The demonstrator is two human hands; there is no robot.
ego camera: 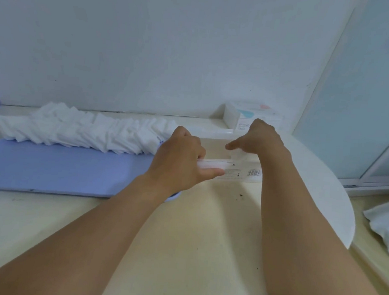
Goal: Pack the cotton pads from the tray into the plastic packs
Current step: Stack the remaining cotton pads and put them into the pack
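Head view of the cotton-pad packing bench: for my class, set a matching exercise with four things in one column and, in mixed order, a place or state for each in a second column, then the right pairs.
Things
1. cotton pads
2. tray
3. clear plastic pack
4. filled pack

Places or states
A. flat and lilac-blue, on the table's left side
B. standing against the back wall, at the right
C. heaped in a long row along the tray's far edge
D. held between the left hand and the right hand

Pairs: 1-C, 2-A, 3-D, 4-B
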